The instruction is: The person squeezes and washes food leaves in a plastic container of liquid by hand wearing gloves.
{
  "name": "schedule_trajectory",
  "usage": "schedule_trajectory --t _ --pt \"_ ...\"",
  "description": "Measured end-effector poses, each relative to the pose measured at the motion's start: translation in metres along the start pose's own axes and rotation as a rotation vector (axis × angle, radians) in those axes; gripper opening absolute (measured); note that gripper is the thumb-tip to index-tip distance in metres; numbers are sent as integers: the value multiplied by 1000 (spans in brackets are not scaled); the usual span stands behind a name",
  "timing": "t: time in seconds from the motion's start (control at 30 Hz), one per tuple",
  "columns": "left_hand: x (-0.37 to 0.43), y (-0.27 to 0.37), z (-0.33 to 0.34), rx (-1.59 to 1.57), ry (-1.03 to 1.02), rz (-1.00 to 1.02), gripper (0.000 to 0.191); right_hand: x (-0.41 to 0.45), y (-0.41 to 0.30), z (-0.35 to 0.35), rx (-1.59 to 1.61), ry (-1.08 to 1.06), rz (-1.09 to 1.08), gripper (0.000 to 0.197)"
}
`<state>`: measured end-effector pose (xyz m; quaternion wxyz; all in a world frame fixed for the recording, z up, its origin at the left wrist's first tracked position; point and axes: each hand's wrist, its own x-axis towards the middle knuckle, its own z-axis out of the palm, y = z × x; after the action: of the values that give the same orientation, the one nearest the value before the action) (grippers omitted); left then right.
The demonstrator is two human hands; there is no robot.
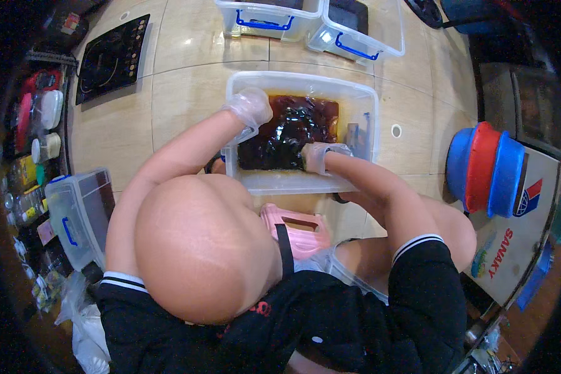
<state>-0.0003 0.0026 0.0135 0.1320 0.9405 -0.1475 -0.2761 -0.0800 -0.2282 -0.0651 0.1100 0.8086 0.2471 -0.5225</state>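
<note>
In front of me a clear plastic storage tub [304, 183] stands on the tiled floor. A glossy dark brown mass [304, 117], amber at its edges, covers much of its bottom; I cannot tell whether it is liquid or jelly. My left hand [253, 108], in a clear plastic glove, is curled inside the left wall, at the mass's left edge. Lower right, my right hand [315, 158] is gloved too and reaches over the front wall, with its fingertips at the dark surface. The fingers of both hands are largely hidden.
Two more clear tubs with blue handles, a left one [262, 32] and a right one [362, 46], stand beyond. An induction cooktop [112, 61] lies at left, above a lidded box [75, 224]. Stacked basins [486, 168] are at right. A pink plastic stool [304, 243] is beneath me.
</note>
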Motion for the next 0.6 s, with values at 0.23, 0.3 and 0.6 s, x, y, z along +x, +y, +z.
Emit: schedule_trajectory --t 0.23,0.3,0.6 --pt "-1 4 -7 -35 16 46 30 6 -49 -29 314 214 -392 35" --pt "-6 -4 -4 -55 9 21 29 16 -81 -44 422 209 -437 35" --pt "12 -2 11 44 83 169 28 73 -69 -65 304 581 -199 40"
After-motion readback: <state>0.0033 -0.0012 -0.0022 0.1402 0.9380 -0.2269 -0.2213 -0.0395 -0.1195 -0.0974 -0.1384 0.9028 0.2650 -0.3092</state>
